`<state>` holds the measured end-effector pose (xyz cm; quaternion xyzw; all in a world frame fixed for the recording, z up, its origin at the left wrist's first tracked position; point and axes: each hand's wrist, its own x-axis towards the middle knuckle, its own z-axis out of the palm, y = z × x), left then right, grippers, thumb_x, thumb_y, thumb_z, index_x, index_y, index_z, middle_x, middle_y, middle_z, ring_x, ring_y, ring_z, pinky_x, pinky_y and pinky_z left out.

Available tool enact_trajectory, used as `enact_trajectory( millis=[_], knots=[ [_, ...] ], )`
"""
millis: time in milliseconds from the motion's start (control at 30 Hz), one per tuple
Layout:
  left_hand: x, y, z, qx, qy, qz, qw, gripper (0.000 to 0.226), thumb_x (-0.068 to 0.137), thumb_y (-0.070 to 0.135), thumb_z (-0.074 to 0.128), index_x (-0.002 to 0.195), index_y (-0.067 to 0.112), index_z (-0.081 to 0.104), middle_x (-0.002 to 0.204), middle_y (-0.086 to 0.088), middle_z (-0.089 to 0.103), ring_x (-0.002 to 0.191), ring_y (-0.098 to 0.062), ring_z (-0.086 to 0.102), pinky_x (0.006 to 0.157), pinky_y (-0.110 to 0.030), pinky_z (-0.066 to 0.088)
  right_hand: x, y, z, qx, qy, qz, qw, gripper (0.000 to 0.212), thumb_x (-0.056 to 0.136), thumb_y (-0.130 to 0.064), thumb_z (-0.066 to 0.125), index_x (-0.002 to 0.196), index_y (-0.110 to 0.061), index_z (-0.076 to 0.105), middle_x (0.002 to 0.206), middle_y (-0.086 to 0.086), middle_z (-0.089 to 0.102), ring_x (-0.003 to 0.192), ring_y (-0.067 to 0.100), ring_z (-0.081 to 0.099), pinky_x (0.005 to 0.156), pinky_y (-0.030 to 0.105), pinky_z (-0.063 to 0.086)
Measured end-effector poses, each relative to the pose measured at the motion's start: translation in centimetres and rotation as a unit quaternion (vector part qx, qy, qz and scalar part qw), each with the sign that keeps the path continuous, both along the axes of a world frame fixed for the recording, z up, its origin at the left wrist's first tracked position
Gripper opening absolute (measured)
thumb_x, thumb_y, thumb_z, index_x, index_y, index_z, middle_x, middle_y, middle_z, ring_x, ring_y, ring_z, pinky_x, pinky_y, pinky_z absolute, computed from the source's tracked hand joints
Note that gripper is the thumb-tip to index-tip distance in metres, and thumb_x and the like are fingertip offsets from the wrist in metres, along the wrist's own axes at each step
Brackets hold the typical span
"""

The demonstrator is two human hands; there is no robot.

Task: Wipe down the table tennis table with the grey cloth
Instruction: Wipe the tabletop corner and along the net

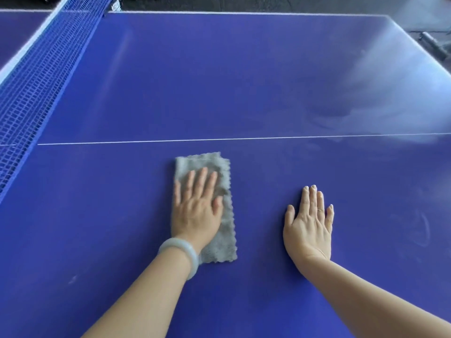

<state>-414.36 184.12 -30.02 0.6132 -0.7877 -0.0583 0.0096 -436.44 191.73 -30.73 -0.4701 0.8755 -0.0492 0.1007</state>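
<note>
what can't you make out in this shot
All in the head view:
- Cloth: its middle is covered by the left hand pressing flat on it.
- Table: the near edge is cut off by the frame, and the far right corner is washed out by glare.
- Net: its near end runs off the left edge.
- Dark object on the floor past the table: blurred and cut off, so I cannot tell what it is.

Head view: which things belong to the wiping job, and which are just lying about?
Job: grey cloth, left hand pressing flat on it, table tennis table.
Not needed: net, right hand resting flat on the table, white bracelet, dark object on the floor.
</note>
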Motion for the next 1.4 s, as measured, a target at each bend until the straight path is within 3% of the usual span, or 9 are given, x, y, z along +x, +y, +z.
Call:
enact_trajectory(
  millis=[67, 167, 333, 567, 700, 933, 1000, 1167, 1400],
  knots=[
    [1.7, 3.4, 0.0, -0.025, 0.003, 0.017, 1.0, 0.062, 0.1, 0.045, 0.016, 0.158, 0.024, 0.017, 0.166, 0.001, 0.011, 0.153, -0.025, 0.007, 0.122, -0.054, 0.011, 0.0, 0.0, -0.2, -0.004, 0.003, 0.003, 1.0, 0.063, 0.101, -0.041, 0.008, 0.158, -0.019, -0.009, 0.162, -0.009, -0.02, 0.149, 0.007, -0.02, 0.122, 0.037, -0.014],
    [-0.4, 6.8, -0.5, -0.018, 0.009, -0.096, 0.995, 0.062, 0.101, 0.042, 0.024, 0.159, 0.022, 0.016, 0.166, -0.001, 0.011, 0.153, -0.029, 0.007, 0.119, -0.059, 0.018, -0.3, 0.0, -0.2, -0.013, -0.006, 0.005, 1.0, 0.064, 0.101, -0.043, 0.006, 0.159, -0.019, -0.006, 0.162, -0.01, -0.018, 0.15, 0.006, -0.019, 0.122, 0.037, -0.013],
    [-9.0, 1.4, 0.0, 0.013, -0.015, -0.216, 0.976, 0.061, 0.102, 0.047, 0.015, 0.158, 0.032, -0.002, 0.166, 0.007, -0.009, 0.153, -0.023, -0.01, 0.121, -0.055, -0.002, -0.2, 0.0, 0.2, -0.021, -0.028, 0.008, 0.999, 0.065, 0.1, -0.046, 0.006, 0.158, -0.019, -0.006, 0.158, -0.012, -0.021, 0.148, 0.003, -0.022, 0.121, 0.035, -0.017],
    [-12.7, -6.2, -0.2, 0.019, -0.016, -0.171, 0.985, 0.062, 0.101, 0.051, 0.02, 0.158, 0.034, 0.003, 0.167, 0.008, -0.003, 0.153, -0.021, -0.006, 0.122, -0.052, -0.003, -0.3, -0.1, -0.2, -0.015, -0.01, 0.007, 1.0, 0.065, 0.1, -0.044, 0.007, 0.158, -0.019, -0.006, 0.164, -0.008, -0.016, 0.15, 0.006, -0.019, 0.121, 0.036, -0.017],
    [-7.1, -7.7, -0.4, 0.021, 0.005, -0.049, 0.999, 0.062, 0.101, 0.052, 0.019, 0.158, 0.032, 0.005, 0.167, 0.006, -0.003, 0.153, -0.021, -0.005, 0.122, -0.051, -0.005, -0.5, -0.1, -0.4, -0.01, -0.002, 0.011, 1.0, 0.064, 0.101, -0.043, 0.009, 0.158, -0.019, -0.006, 0.165, -0.007, -0.015, 0.15, 0.008, -0.018, 0.121, 0.037, -0.016],
    [4.7, 4.1, 0.3, -0.01, -0.01, 0.114, 0.993, 0.062, 0.1, 0.044, 0.015, 0.158, 0.022, 0.017, 0.166, -0.004, 0.01, 0.153, -0.03, 0.007, 0.122, -0.055, 0.005, -0.3, 0.0, 0.1, 0.003, -0.001, 0.011, 1.0, 0.065, 0.102, -0.042, 0.012, 0.159, -0.016, -0.005, 0.166, -0.004, -0.013, 0.151, 0.011, -0.017, 0.122, 0.039, -0.015],
    [3.8, 9.7, 0.3, 0.001, -0.019, 0.104, 0.994, 0.064, 0.099, 0.045, 0.016, 0.158, 0.019, 0.018, 0.165, -0.007, 0.01, 0.153, -0.032, 0.007, 0.12, -0.059, 0.012, -0.2, 0.0, 0.3, 0.003, -0.004, 0.009, 1.0, 0.065, 0.102, -0.042, 0.014, 0.159, -0.015, -0.003, 0.166, -0.003, -0.011, 0.152, 0.012, -0.016, 0.122, 0.039, -0.014],
    [-0.7, 18.7, 0.2, 0.02, 0.005, -0.062, 0.998, 0.065, 0.099, 0.048, 0.032, 0.157, 0.019, 0.024, 0.166, -0.006, 0.012, 0.152, -0.033, 0.011, 0.114, -0.061, 0.024, -0.1, 0.0, 0.7, -0.005, -0.018, 0.013, 1.0, 0.065, 0.103, -0.041, 0.017, 0.159, -0.012, 0.002, 0.167, -0.001, -0.006, 0.153, 0.013, -0.011, 0.122, 0.04, -0.012],
    [-0.9, 18.8, 0.7, 0.053, 0.011, -0.03, 0.998, 0.064, 0.099, 0.048, 0.029, 0.158, 0.023, 0.02, 0.166, -0.001, 0.009, 0.153, -0.028, 0.003, 0.119, -0.059, 0.018, 0.3, 0.8, 1.6, -0.005, -0.027, 0.045, 0.999, 0.061, 0.105, -0.034, 0.025, 0.159, -0.009, 0.009, 0.167, 0.004, 0.0, 0.154, 0.019, -0.006, 0.123, 0.043, -0.008]
  ],
)
